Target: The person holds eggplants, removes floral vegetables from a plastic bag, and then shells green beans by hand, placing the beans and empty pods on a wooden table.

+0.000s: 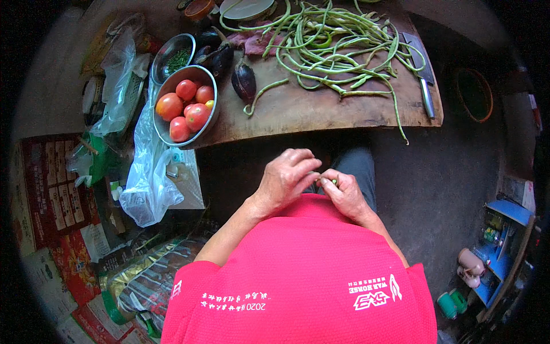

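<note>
In front of my red shirt, my left hand [290,178] and my right hand [347,192] meet at the fingertips. A short green bit of bean [334,182] shows between the thumb and forefinger of my right hand. My left fingers pinch at the same small bean, most of which they hide. Beyond my hands, a tangled heap of long green beans [339,56] lies on a wooden board [275,120]. One bean hangs over the board's near edge. A single bean [268,92] rests apart, beside an eggplant [243,81].
A kitchen knife [425,96] lies at the board's right edge. To the left stand a bowl [216,112] of tomatoes [197,117] and a metal bowl [157,69] with chopped greens. Several eggplants [222,58] lie behind. A clear plastic bag [148,189] hangs below the bowls.
</note>
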A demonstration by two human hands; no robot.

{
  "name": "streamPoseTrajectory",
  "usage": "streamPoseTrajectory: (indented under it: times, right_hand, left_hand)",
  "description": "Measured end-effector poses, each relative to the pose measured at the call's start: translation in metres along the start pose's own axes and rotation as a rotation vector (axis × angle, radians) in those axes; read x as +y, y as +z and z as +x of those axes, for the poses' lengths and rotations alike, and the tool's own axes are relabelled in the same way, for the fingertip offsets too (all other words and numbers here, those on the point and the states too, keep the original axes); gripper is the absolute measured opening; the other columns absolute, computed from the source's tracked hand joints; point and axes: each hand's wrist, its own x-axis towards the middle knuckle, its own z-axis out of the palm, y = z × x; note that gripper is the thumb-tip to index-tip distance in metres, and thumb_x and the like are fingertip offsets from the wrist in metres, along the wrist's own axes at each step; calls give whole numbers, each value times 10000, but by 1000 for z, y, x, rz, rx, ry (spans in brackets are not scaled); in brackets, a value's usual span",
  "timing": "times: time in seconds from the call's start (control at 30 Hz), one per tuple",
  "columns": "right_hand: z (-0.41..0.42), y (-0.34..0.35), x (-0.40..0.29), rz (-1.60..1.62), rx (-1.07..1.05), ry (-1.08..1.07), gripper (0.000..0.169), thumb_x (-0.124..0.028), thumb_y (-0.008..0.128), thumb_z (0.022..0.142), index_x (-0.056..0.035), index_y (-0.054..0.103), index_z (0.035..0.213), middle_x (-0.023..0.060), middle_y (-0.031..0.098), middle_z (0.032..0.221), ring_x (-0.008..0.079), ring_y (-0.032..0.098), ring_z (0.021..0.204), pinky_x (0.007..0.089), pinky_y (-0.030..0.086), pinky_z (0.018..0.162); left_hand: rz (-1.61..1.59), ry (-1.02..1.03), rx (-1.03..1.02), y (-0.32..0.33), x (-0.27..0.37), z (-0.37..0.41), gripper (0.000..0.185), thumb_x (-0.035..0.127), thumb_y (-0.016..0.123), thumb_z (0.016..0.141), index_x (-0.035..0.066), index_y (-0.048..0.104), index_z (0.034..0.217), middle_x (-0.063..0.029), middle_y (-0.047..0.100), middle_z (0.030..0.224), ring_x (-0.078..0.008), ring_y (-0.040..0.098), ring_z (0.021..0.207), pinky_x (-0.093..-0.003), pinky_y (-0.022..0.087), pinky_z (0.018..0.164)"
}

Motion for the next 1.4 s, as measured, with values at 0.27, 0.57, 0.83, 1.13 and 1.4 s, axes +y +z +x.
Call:
streamPoseTrajectory:
  times: [0.27,0.57,0.83,1.13,1.4]
  right_hand:
    - [0,5,0,60,109,-17,122,-87,520,854,13,580,819,12,526,612,55,460,594,249,395,525]
    - [2,-2,-3,1107,-171,459,116,-148,469,867,-54,505,807,-34,350,547,62,303,430,195,263,390]
    - [3,-23,22,1195,146,361,116,-171,494,880,-73,522,823,-60,320,536,42,286,407,196,259,361]
    - [-54,-54,40,1099,479,194,125,-190,481,895,-78,523,857,-30,367,550,53,309,411,196,259,365]
    - [-97,-38,31,595,601,239,262,-272,492,924,-64,556,779,-56,385,531,14,308,426,176,236,381]
  left_hand:
    - [-80,89,17,14,-3,-10,178,19,671,687,18,603,851,-100,598,804,-260,581,720,-344,485,604]
    - [-111,72,183,24,4,-10,190,-20,677,666,26,610,837,-101,598,800,-247,592,730,-316,488,624]
    - [-987,-710,481,9,-4,-14,155,76,563,875,-19,594,993,-70,616,860,-126,604,749,-251,509,689]
    - [-1371,-819,293,18,-14,-9,213,127,588,865,-29,581,1010,-74,610,841,-126,600,737,-255,521,649]
    - [-1357,-828,-96,36,5,6,221,149,569,876,-23,583,1014,-67,598,826,-120,580,694,-247,499,624]
